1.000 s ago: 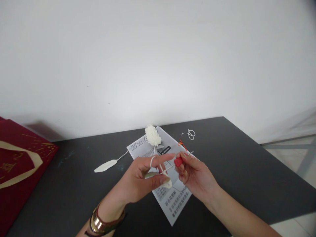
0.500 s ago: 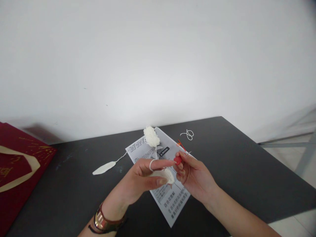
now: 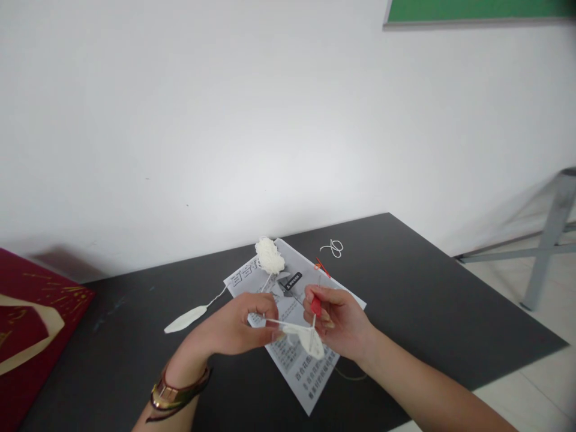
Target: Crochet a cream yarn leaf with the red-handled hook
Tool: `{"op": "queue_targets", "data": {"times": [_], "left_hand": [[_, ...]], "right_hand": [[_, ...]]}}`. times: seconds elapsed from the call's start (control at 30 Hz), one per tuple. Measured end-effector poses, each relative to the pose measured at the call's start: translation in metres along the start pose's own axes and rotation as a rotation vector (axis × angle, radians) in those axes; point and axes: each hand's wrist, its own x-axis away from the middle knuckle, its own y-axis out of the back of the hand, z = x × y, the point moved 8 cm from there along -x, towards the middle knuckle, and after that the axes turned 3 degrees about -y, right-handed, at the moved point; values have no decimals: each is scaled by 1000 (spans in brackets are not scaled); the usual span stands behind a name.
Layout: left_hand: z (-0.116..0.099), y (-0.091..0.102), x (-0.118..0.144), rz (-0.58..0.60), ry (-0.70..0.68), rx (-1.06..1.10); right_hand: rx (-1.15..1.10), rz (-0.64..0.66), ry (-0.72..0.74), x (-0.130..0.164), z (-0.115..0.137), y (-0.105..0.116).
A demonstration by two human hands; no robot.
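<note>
At the centre of the frame, above a printed instruction sheet on a dark table, the left hand pinches white yarn taut while the right hand grips a red-handled crochet hook, working a small white crocheted piece hanging between them.

Bright even daylight, soft shadows on wall, slight blur, stretched edges
</note>
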Motion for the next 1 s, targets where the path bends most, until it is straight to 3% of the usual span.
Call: {"op": "queue_targets", "data": {"times": [0.13,0.27,0.43,0.53,0.63,0.87,1.0], "left_hand": [[-6,4,5,-17,-49,11],[-17,-4,5,-31,-134,120],[-23,-18,4,-127,-242,521],[-19,-30,2,-126,-177,449],[-16,-26,3,-274,-92,366],[-8,-17,5,-498,55,540],[-3,-16,6,-511,73,541]], "right_hand": [[-2,12,-22,-1,0,2],[1,8,-36,-2,-1,2],[5,-19,-28,-2,-1,1],[2,-63,5,-1,1,3],[6,-108,39,0,5,5],[87,-225,154,3,9,7],[74,-279,159,4,8,9]]}}
